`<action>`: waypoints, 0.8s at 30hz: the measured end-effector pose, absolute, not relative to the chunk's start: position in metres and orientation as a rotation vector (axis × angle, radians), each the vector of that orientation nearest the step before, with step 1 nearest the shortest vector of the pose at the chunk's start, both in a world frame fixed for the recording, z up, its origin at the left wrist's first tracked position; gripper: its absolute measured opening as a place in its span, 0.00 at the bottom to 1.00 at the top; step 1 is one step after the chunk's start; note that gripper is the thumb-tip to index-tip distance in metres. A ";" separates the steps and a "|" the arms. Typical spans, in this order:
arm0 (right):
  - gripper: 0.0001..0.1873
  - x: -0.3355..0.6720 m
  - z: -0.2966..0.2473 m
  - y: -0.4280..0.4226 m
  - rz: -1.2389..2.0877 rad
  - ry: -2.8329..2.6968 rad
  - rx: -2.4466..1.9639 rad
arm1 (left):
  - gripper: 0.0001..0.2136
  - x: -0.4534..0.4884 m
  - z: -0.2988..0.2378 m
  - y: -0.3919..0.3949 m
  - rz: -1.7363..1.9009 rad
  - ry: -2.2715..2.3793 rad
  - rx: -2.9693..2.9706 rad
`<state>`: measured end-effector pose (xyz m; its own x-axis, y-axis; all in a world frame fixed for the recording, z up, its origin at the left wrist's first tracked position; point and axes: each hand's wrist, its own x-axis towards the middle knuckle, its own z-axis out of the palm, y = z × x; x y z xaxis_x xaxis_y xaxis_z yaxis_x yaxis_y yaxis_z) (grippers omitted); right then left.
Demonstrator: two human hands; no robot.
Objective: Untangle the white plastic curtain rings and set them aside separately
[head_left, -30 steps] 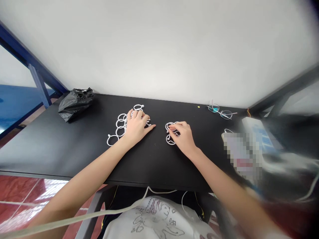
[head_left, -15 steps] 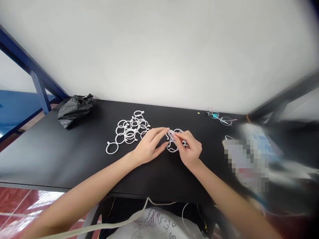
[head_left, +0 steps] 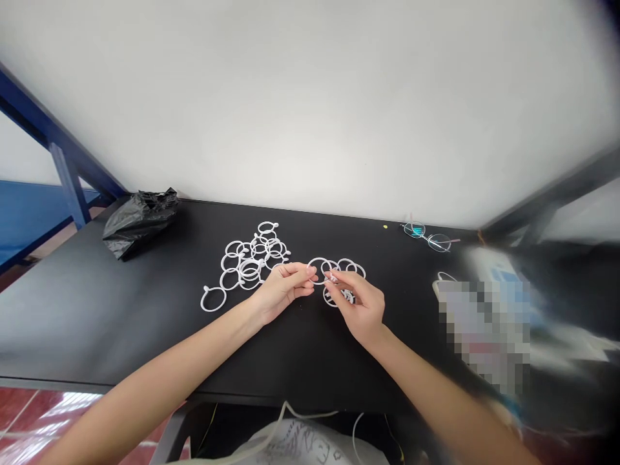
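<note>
A white ring with a small eyelet, like a curtain ring, is held between my two hands over the black table. The thumb and fingers of my left hand pinch its left edge. My right hand grips its right side near the eyelet, partly hidden by the fingertips. Just beyond and beneath my right hand lie several more white rings, partly covered by the fingers. A larger cluster of overlapping white rings is spread to the left of my left hand.
A crumpled black plastic bag rests at the table's back left. Eyeglasses lie at the back right, with a small yellow speck beside them. A blurred, pixelated item is at the right. The wall stands behind the black table.
My left hand has closed from loosely spread fingers onto the ring's left edge. The ring now faces me as a full circle between both hands. The view has shifted slightly.
</note>
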<state>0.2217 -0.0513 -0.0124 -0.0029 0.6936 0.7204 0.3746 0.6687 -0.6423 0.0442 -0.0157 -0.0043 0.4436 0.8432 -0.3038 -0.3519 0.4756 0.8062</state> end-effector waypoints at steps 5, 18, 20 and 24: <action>0.13 0.224 -0.011 -0.053 0.270 -1.592 -0.902 | 0.21 0.047 0.001 -0.024 0.890 0.829 1.034; 0.10 0.201 0.000 -0.075 0.479 -1.672 -0.740 | 0.19 0.043 -0.009 -0.033 1.407 0.636 2.379; 0.12 0.200 -0.001 -0.077 0.491 -1.668 -0.714 | 0.18 0.044 -0.010 -0.034 1.431 0.624 2.383; 0.13 0.200 -0.002 -0.078 0.476 -1.666 -0.708 | 0.18 0.043 -0.009 -0.036 1.433 0.620 2.380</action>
